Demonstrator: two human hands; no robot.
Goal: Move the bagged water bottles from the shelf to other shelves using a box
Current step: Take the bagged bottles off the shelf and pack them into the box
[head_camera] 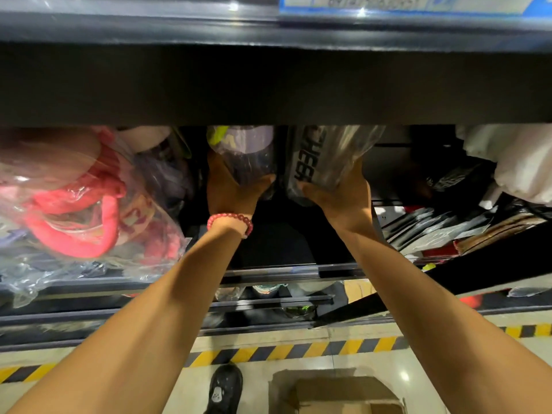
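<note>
Hands (231,189) (337,195) clutch crinkly plastic-bagged bottles (248,156) (325,156).

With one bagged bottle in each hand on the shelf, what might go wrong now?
1. Each hand, left hand and right hand, grips only the bottom of its bottle, purple bottle and grey bottle; the smooth bags may slip.
2. The upper shelf edge hangs low over them; the bottle tops could catch on it.
3. The cardboard box is far below, so a dropped bottle may miss it.

Person, head view: bare forearms, no sleeves.
Left wrist: red beaded bracelet (230,221), round glossy beads. One foot: black shoe (224,389), pale emblem on top.
</note>
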